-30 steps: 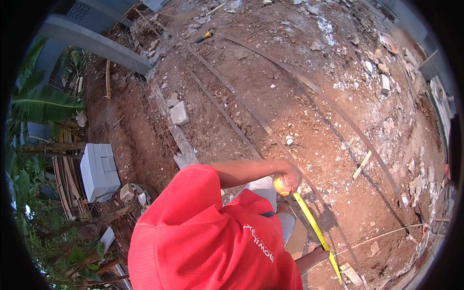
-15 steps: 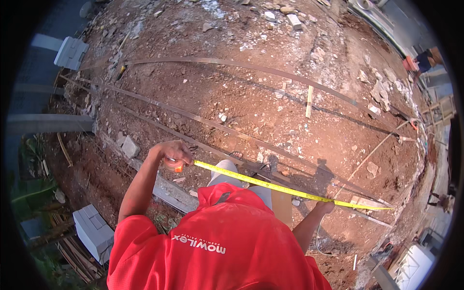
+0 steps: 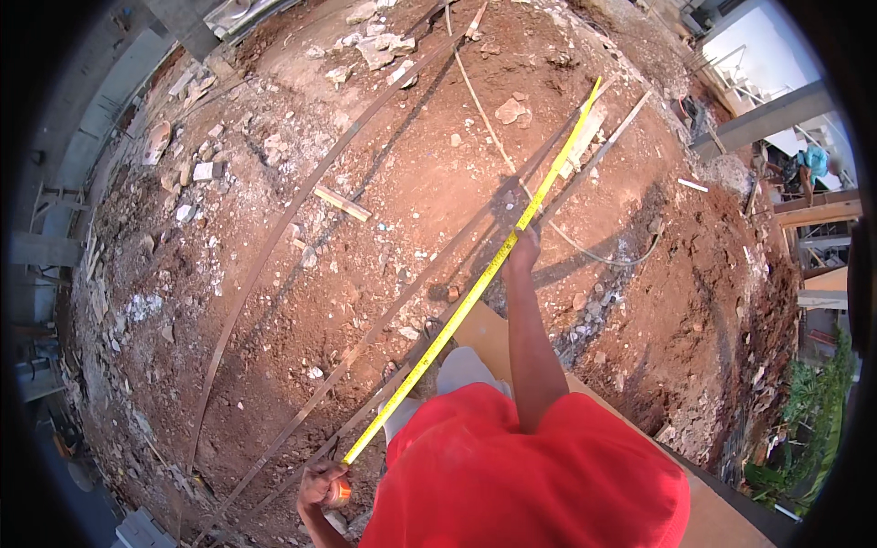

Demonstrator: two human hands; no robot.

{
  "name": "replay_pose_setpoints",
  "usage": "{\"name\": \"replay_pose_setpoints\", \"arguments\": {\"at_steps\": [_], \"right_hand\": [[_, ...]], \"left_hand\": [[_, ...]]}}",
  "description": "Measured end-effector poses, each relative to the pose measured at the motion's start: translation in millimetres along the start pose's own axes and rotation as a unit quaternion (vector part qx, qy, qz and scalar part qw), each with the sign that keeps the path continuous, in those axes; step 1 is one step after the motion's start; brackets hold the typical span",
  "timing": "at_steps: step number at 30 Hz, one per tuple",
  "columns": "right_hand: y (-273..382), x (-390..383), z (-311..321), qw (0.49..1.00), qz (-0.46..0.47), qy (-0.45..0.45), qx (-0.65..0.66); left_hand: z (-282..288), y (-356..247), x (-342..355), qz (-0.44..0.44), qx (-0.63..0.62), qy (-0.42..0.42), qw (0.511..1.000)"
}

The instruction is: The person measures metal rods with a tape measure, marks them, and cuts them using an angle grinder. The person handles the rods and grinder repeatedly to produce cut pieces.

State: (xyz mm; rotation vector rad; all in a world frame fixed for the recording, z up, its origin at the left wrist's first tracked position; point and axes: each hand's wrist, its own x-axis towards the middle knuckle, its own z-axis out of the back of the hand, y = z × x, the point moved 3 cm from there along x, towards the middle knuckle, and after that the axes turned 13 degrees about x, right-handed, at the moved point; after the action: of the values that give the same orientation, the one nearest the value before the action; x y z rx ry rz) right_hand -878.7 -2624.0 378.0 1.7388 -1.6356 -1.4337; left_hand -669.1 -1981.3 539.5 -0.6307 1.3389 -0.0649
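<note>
Down at the lower middle, my left hand (image 3: 320,484) grips an orange tape measure (image 3: 340,493) beside my red shirt. Its yellow blade (image 3: 429,356) stretches diagonally up past my right hand (image 3: 522,239), whose fingers are closed on it, and ends near the far end of the long flat metal strips (image 3: 365,342). Those strips run roughly alongside the blade over rubble-strewn red soil (image 3: 393,237). A thin curved rod (image 3: 585,248) crosses beyond my right hand. A brown board (image 3: 484,333) lies under my legs.
Another strip (image 3: 265,256) arches to the left, near a short wooden piece (image 3: 342,202) and stone chunks (image 3: 384,52). A co-worker in a teal top (image 3: 811,166) is among beams at the far right. Plants (image 3: 813,420) grow at lower right, beside the trench edge.
My view has swung rightward, so the tape now runs diagonally upward instead of across. My left hand appears lower and my right hand higher, both still on the tape.
</note>
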Motion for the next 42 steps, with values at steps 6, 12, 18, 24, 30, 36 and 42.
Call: {"name": "replay_pose_setpoints", "arguments": {"at_steps": [6,12,18,24,30,36,42], "right_hand": [[17.4,22.8,-10.5,1.0,-0.004,0.021,-0.015],[38.9,12.2,-36.8,1.0,0.029,-0.003,0.01],[37.8,89.6,-15.4,0.995,0.087,-0.018,-0.039],[67.3,142.4,-29.6,0.994,0.104,0.001,-0.009],[76.8,188.1,-26.5,0.995,0.096,-0.03,-0.028],[83.4,213.7,-30.7,0.991,0.122,-0.014,-0.051],[82.8,225.4,-35.4,0.994,0.106,-0.024,-0.032]], "left_hand": [[-33.1,-65.3,40.2,-0.058,0.067,-0.004,0.996],[-86.9,-141.7,70.8,-0.105,0.061,0.012,0.993],[-83.2,-139.5,63.1,-0.122,0.067,0.035,0.99],[-51.2,-103.9,19.3,-0.013,0.071,0.007,0.997],[-52.4,-90.9,11.1,-0.02,0.039,-0.044,0.998],[-55.1,-107.7,23.1,0.013,0.087,-0.022,0.996],[-71.8,-132.6,24.8,-0.018,0.055,-0.021,0.998]]}}
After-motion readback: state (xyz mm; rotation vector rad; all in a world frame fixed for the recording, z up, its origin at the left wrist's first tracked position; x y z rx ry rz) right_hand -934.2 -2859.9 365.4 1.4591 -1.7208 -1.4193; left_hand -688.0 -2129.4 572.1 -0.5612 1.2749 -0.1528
